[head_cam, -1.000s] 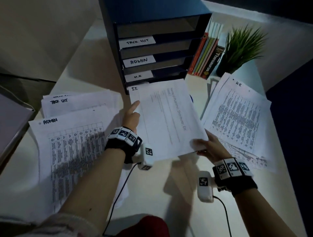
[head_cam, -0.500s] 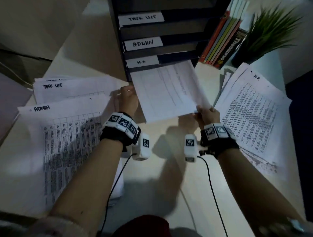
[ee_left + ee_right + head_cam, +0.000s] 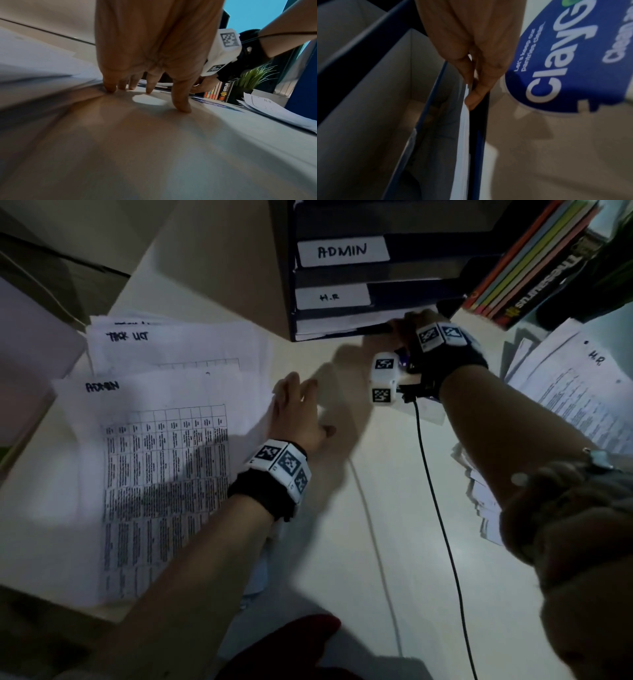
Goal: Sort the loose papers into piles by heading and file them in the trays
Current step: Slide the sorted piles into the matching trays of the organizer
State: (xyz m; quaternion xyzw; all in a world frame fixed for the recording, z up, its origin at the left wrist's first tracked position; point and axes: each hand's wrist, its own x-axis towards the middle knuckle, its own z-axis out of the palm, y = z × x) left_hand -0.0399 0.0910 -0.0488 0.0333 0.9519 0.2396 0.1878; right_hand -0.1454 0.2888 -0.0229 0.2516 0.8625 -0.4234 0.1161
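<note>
Head view: right hand (image 3: 411, 328) is at the mouth of the bottom slot of the dark blue tray unit (image 3: 291, 285), under the slot labelled "H.R". White sheets (image 3: 335, 325) lie almost fully inside that slot, only their front edge showing. Right wrist view confirms: thumb and fingers (image 3: 476, 97) pinch the edge of a thin white stack (image 3: 464, 135) that sits against the blue tray wall (image 3: 426, 111). Slot next to it has grey cardboard walls. Slot above H.R is labelled "ADMIN" in black marker on a white strip.

Left hand (image 3: 298, 412) is spread flat, holding nothing, at the right edge of the ADMIN pile (image 3: 154, 467). Left wrist view shows fingertips (image 3: 181, 106) touching the desk (image 3: 154, 148), fingers straight.

ADMIN pile: white sheets, handwritten heading top left, dense printed table below. Behind it and partly under it, a second pile (image 3: 178, 344) with a handwritten heading reading roughly "TICK LIST"; blurred, not sure. On the right side of the desk an "H.R" pile (image 3: 582, 392), fanned and untidy, covered with printed text.

Books (image 3: 524, 258) stand leaning beside the tray unit. A blue sticker with white lettering (image 3: 570, 54) is on the desk near the right hand.
</note>
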